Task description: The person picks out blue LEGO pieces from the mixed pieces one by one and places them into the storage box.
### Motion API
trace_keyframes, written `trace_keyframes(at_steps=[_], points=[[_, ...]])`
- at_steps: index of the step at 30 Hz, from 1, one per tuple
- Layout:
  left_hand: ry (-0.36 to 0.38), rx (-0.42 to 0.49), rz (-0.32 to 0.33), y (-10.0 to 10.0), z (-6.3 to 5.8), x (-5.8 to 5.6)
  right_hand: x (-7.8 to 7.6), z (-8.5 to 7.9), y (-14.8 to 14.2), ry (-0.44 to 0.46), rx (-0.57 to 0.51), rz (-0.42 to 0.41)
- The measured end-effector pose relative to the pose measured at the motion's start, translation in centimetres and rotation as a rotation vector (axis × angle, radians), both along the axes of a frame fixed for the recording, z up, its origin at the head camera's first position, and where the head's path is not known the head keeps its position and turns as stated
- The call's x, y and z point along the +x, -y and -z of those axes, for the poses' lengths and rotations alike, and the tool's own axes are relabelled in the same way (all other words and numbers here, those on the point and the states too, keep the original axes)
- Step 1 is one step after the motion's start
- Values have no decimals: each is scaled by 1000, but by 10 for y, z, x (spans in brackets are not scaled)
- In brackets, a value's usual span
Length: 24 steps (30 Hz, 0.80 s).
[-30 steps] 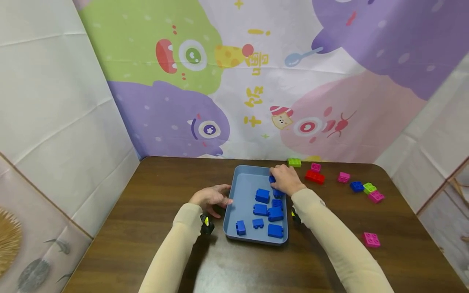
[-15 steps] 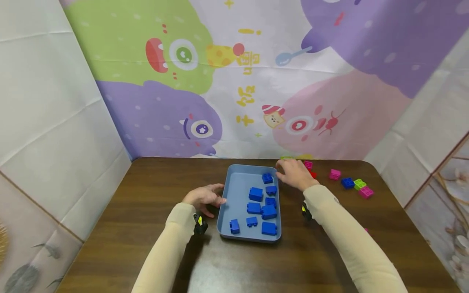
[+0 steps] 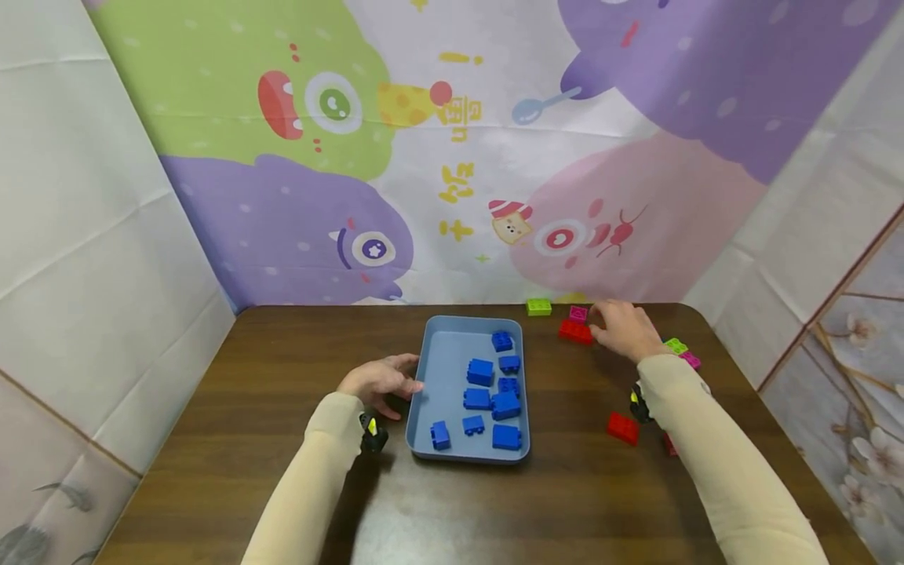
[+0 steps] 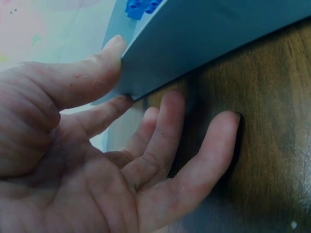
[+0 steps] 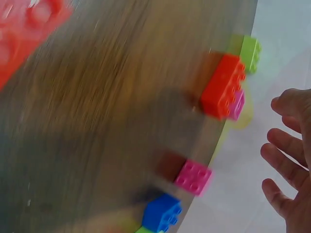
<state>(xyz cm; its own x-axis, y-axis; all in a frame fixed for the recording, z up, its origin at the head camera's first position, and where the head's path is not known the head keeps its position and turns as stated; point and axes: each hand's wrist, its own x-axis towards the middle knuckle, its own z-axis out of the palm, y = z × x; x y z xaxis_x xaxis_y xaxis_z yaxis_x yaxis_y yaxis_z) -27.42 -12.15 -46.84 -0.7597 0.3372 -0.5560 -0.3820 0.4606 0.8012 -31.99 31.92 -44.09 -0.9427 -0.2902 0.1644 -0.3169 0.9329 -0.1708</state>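
A blue-grey tray [image 3: 445,353] stands on the table with several blue toy building bricks [image 3: 480,372] in it, mostly on its right side. My left hand [image 3: 377,384] is at the tray's left wall. In the left wrist view its thumb touches the wall near the rim, the index fingertip is at the bottom edge, and the other fingers spread loosely. My right hand [image 3: 625,328] hovers over the back right of the table with fingers apart, nothing in it. Its wrist view shows a blue brick [image 5: 162,212] and a pink brick [image 5: 194,177], both hidden behind the hand in the head view.
Near the back edge lie a red brick [image 3: 575,332], a pink brick [image 3: 577,314] and a lime brick [image 3: 539,307]. Another lime brick [image 3: 676,346] and pink brick [image 3: 690,359] lie by the right wrist. A red brick [image 3: 623,428] is nearer the front. A printed cloth [image 3: 452,157] hangs behind.
My right hand has left the tray's back right corner, where it was over the blue bricks, and moved right across the table. The left hand stays at the tray. The head view has shifted right.
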Motion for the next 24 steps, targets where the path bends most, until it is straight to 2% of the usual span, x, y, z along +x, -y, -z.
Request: trace_keyframes(at_steps=[12,19,24], points=[[2,0,-5,0,3,1,10,20,-48,55,0,99],[-6,-3,-10,0,2,2,13,24,-72,112,-20,217],[-9,0,-19,0,1,1,16,32,-80,156,-12,229]])
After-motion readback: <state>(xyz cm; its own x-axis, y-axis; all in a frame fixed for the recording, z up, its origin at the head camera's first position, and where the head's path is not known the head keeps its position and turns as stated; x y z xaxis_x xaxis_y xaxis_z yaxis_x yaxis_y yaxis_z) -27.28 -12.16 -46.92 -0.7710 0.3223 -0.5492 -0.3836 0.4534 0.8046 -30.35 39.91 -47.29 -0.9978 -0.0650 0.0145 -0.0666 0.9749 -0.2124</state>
